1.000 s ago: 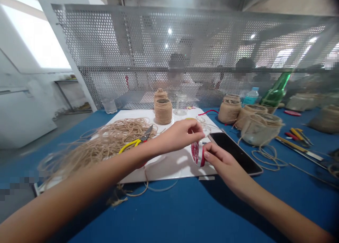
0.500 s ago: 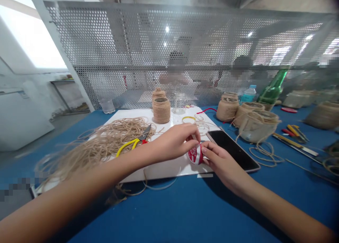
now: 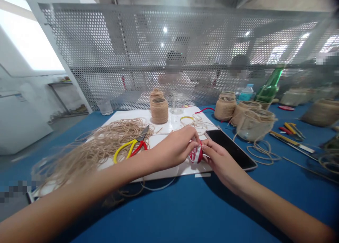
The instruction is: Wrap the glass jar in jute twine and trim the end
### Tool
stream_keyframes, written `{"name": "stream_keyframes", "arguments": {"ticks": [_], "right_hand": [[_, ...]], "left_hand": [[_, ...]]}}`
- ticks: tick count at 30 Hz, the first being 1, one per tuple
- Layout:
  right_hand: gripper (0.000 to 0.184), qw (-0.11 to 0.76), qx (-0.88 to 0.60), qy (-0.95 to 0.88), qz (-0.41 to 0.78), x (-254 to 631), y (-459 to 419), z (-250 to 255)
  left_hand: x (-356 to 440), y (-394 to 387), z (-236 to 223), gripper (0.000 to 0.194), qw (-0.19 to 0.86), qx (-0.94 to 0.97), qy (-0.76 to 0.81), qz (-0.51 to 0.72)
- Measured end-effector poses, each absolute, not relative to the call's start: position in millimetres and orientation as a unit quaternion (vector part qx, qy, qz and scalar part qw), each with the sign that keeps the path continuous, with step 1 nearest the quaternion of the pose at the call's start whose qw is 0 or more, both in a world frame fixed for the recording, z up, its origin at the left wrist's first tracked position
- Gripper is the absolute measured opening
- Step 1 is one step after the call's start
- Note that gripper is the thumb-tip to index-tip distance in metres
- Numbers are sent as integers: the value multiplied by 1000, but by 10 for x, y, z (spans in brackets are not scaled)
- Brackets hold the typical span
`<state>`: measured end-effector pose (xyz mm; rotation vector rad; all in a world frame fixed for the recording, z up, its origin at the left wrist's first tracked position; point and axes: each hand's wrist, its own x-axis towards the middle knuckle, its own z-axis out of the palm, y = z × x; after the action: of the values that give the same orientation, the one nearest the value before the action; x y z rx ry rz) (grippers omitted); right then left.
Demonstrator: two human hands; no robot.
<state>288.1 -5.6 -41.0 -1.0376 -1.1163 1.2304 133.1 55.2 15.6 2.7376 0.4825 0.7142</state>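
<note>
A small red and white roll (image 3: 196,155) sits between both hands over the front right corner of the white board (image 3: 169,169). My left hand (image 3: 176,146) curls over the roll from the left, fingertips pinching its top. From the right, my right hand (image 3: 221,162) has thumb and fingers closed against the roll's side. A black phone (image 3: 230,148) lies just right of the hands, partly on the board.
A heap of jute twine (image 3: 97,146) and yellow-handled scissors (image 3: 129,147) lie left on the board. Twine-wrapped jars (image 3: 159,110) and a clear glass jar (image 3: 177,103) stand behind. More wrapped jars (image 3: 254,125), a green bottle (image 3: 268,87) and tools (image 3: 291,130) fill the right. People sit behind a perforated screen (image 3: 185,52).
Both hands have closed in on the roll and lowered it toward the board; the left fingers now cover more of it. The view shifted slightly right.
</note>
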Motion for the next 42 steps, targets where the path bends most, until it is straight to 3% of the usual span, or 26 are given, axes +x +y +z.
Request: {"name": "stream_keyframes", "arguments": {"ticks": [7, 21, 34, 42], "right_hand": [[15, 580, -437, -452, 517, 2896, -75, -394], [13, 624, -416, -410, 519, 2915, -23, -314], [9, 636, -405, -312, 578, 2981, 49, -362], [8, 641, -378, -287, 604, 3079, 87, -353]], "left_hand": [[1378, 469, 145, 9, 117, 936, 195, 269], [1287, 330, 206, 15, 225, 927, 221, 201], [1152, 365, 189, 5, 149, 923, 174, 308], [1040, 418, 105, 18, 73, 944, 209, 243]]}}
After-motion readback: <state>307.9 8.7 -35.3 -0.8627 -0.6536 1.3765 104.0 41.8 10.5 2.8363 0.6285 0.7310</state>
